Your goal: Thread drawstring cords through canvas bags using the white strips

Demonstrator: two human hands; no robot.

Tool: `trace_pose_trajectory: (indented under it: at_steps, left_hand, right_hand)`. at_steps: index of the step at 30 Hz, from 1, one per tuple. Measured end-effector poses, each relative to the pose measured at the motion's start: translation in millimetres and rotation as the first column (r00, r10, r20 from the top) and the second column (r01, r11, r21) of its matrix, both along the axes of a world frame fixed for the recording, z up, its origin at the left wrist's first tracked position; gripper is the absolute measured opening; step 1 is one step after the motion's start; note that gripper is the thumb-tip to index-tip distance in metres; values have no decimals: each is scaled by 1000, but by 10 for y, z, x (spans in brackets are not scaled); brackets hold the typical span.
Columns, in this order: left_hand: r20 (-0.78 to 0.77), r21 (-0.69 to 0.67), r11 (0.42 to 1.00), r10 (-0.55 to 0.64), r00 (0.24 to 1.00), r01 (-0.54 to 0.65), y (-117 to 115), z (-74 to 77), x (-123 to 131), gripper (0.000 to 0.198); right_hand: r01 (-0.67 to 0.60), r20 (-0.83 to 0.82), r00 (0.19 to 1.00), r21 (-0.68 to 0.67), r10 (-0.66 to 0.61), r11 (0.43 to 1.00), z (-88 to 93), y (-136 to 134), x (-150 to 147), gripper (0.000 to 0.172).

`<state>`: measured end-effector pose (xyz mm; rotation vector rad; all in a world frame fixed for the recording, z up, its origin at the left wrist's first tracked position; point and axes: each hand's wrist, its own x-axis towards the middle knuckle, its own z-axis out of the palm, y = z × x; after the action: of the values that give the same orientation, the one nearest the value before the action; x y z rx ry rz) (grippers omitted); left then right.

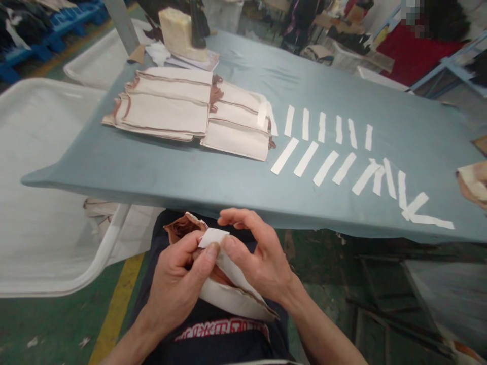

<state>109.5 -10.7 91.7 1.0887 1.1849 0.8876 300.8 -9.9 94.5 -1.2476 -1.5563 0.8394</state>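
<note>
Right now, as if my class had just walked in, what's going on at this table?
A person's left hand pinches a small white strip, while the right hand, fingers raised, has its thumb at the strip's edge. Just below the hands, a cream-and-brown piece lies over the person's lap. On the blue-grey table sit stacks of similar cream pieces, with more white strips laid out beside them in two rough rows, some overlapping.

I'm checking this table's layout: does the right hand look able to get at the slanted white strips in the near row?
Probably yes: the right hand is by the near edge of the table, and nothing visible stands between it and those slanted strips.
</note>
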Motion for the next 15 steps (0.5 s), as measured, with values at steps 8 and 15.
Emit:
trace_pose_trajectory:
  at_steps: [8, 15]
  left_hand:
    - [-65, 154, 988, -9, 998, 19, 37, -67, -49, 50]
    - [-59, 59, 988, 146, 988, -142, 13, -196, -121, 76]
  right_hand:
    - [10, -173, 985, -94, -27, 995, -58, 46, -130, 13]
    - [193, -376, 860, -388, -346, 901, -722, -13, -415, 34]
